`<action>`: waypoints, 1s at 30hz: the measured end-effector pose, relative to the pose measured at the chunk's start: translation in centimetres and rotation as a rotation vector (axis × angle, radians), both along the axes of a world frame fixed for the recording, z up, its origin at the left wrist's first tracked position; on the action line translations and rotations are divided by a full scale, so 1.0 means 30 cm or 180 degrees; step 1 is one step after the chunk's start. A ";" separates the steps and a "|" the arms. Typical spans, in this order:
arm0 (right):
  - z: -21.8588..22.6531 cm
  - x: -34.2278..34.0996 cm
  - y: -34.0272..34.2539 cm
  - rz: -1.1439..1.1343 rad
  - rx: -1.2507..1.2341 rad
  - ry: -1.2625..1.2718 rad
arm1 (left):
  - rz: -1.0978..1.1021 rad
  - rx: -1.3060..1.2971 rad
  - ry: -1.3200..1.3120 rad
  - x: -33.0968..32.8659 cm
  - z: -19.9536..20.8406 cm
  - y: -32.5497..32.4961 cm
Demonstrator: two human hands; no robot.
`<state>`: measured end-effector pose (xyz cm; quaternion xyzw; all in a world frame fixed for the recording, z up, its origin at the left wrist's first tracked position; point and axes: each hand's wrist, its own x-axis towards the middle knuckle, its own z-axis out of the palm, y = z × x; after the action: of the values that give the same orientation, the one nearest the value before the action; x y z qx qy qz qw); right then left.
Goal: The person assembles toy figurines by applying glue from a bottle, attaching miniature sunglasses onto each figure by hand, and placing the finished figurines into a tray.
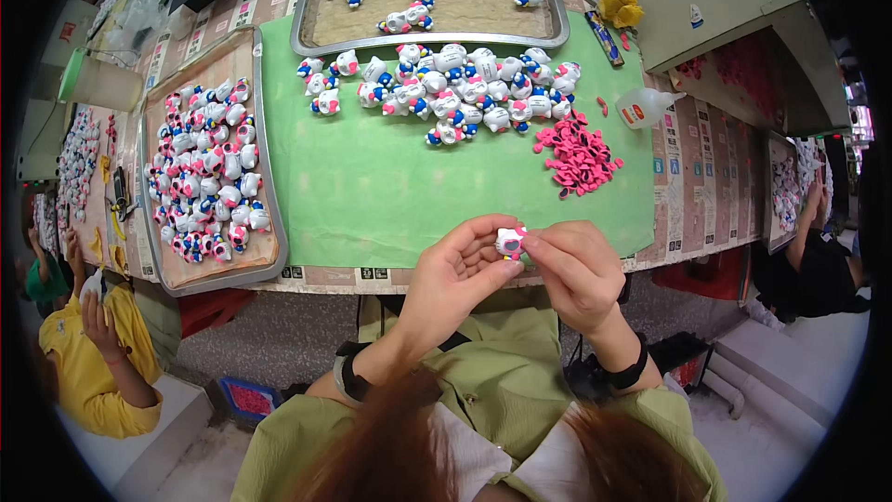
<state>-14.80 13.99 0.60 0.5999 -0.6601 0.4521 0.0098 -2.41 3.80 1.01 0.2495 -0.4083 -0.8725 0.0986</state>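
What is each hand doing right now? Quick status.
Left hand: partly curled, holding a white figurine by its edge.
Right hand: grip closed at the figurine's right side; whether it also pinches a small piece cannot be told.

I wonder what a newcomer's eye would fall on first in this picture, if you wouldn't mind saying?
Probably the cluster of white cat-faced figurines on the far part of the green mat, with a heap of small pink pieces near its right end. Next might come the single figurine held between the left hand and right hand by the mat's near edge.
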 end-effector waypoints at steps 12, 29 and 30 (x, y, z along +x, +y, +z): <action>0.029 0.049 0.006 -0.0227 0.0387 -0.1265 | 0.0322 -0.0501 0.0238 0.016 -0.020 0.005; 0.009 0.035 0.023 0.0127 0.0261 -0.1914 | 0.0323 -0.1078 0.0450 0.030 -0.008 0.014; 0.008 0.034 0.016 0.0136 0.0258 -0.1918 | 0.0226 -0.0721 0.0327 0.031 -0.006 0.013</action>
<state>-13.76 14.48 0.84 0.4524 -0.6380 0.5831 -0.2199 -1.49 4.18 0.83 0.2060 -0.4895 -0.8284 0.1779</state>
